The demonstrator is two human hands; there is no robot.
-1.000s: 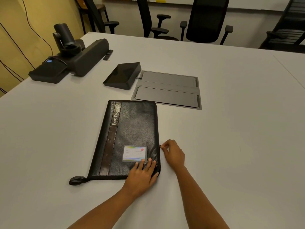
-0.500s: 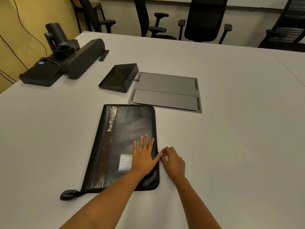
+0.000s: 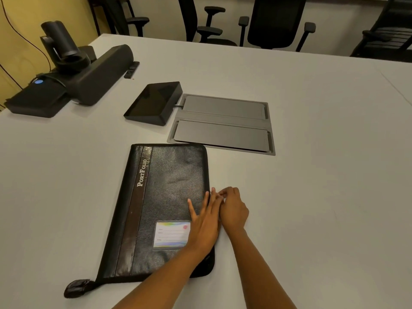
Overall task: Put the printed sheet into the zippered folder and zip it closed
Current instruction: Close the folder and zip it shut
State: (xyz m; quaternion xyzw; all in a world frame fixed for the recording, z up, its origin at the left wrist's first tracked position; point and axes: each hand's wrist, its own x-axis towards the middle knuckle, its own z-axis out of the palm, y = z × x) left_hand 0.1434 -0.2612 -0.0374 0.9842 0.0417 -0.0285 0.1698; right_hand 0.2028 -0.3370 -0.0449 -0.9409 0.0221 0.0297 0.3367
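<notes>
A black zippered folder (image 3: 169, 192) marked "PortFolio" lies closed on the white table (image 3: 312, 197), with a name card in a clear pocket on its cover. My left hand (image 3: 206, 219) presses flat on the cover near the right edge, fingers straight. Beside that edge, my right hand (image 3: 233, 208) has its fingers curled and pinches at the zipper; the pull itself is hidden. No printed sheet is visible.
A black tab (image 3: 77, 287) sticks out at the folder's near left corner. Behind the folder are a grey cable hatch (image 3: 223, 123), a black touch panel (image 3: 153, 103) and a camera on a speaker bar (image 3: 73, 72). Office chairs (image 3: 276, 21) line the far edge.
My left hand slid from the folder's near corner up along the right edge. My right hand stayed at the zipper and moved slightly farther along the edge.
</notes>
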